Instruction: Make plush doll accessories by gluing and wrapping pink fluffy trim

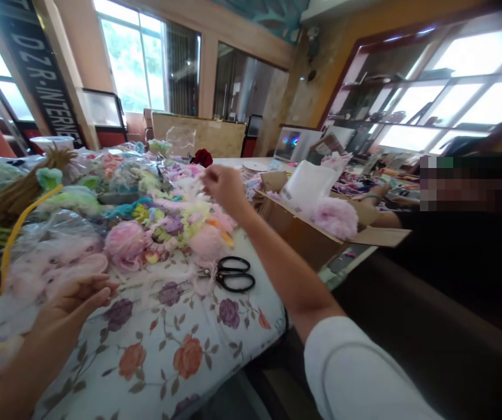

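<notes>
My right hand (222, 185) reaches far across the table, fingers pinched together over a heap of fluffy pastel craft pieces (176, 219); what it pinches is too small to make out. My left hand (76, 300) lies near the table's front left with fingers stretched out, resting on a clear plastic bag of pink fluffy pieces (45, 262). Black scissors (232, 274) lie shut on the floral tablecloth (167, 344) between my arms. A pink pompom (125, 242) sits just beyond my left hand.
An open cardboard box (307, 230) with a pink fluffy ball (337, 217) stands at the table's right edge. Another person's hand (377, 192) rests behind it. Yellow and green pipe cleaners (18, 224) and bags pile up at the left. A dark red flower (202, 157) sits farther back.
</notes>
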